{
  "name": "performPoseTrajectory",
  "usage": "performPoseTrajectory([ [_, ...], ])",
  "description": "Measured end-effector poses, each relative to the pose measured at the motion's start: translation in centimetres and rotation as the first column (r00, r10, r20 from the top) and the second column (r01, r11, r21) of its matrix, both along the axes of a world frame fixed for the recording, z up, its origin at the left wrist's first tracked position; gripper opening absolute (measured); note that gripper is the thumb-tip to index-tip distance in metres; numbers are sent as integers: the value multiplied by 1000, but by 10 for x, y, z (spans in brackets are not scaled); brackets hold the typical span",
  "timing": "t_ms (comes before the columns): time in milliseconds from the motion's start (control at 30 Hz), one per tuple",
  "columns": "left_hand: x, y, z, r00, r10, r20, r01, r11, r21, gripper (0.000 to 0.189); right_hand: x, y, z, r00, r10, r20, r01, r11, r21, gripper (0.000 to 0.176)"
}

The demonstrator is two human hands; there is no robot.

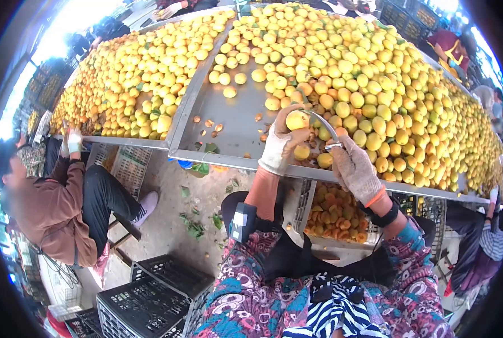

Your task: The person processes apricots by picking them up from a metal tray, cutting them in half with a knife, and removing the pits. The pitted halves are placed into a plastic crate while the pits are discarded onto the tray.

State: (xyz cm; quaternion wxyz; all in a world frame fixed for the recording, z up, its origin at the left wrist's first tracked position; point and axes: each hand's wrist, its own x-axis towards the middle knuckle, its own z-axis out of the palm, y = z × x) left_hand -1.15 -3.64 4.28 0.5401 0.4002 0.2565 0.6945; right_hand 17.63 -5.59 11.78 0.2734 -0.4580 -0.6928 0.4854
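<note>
My left hand [280,147], in a pale work glove, is raised over the near edge of the metal table with its fingers closed round a yellow apricot [297,120]. In my gloved right hand [357,170] is a curved knife [326,125], whose thin blade arcs up and left to the top of that fruit. The knife's handle is mostly hidden by my fingers. Just beyond both hands lies a large heap of loose apricots [369,73]. One apricot [301,152] rests on the table close beside my left wrist.
The metal table [223,110] has a raised rim and a divider. Below it stands a crate of split apricots [336,214]. Black crates [144,304] sit at lower left, and leaves [192,225] litter the floor. A person [65,197] sits at left; other people work around the table.
</note>
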Motion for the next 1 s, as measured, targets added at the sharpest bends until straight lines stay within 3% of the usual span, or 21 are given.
performPoseTrajectory([
  [33, -8, -1, -5, 995, -85, 59, 85, 996, 5, 56, -6, 2, -3, 999, 21, 34, -24, 997, 78, 15],
  [67, -11, -3, -5, 987, -106, 120, 104, 994, 25, 55, -12, 2, -3, 998, 31, 59, -46, 961, 271, 15],
  [133, -16, -8, -2, 959, -149, 240, 136, 988, 70, 54, -22, 1, -4, 993, 39, 109, -98, 780, 618, 17],
  [233, -20, -12, 1, 971, -77, 226, 55, 993, 102, 54, -28, 4, -4, 979, 57, 195, -167, 775, 609, 20],
  [333, -23, -12, 1, 957, -127, 259, 88, 984, 158, 54, -35, 1, 4, 968, 67, 240, -187, 833, 521, 22],
  [433, -26, -15, 7, 980, -59, 189, 34, 991, 130, 51, -37, 1, 5, 956, 60, 287, -205, 835, 511, 24],
  [733, -19, -3, -3, 973, -5, 233, -31, 988, 150, 41, -42, 0, 16, 939, 59, 338, -206, 884, 419, 24],
  [867, -14, -8, 5, 977, 116, 176, -137, 984, 111, 41, -43, 7, 25, 906, 88, 414, -255, 894, 368, 24],
  [967, -6, -2, -2, 952, 145, 268, -175, 980, 93, 42, -48, 15, 11, 959, 157, 234, -243, 883, 402, 25],
  [1000, 0, -3, 5, 930, 137, 340, -172, 982, 73, 41, -53, 14, 10, 959, 110, 261, -210, 894, 397, 25],
])
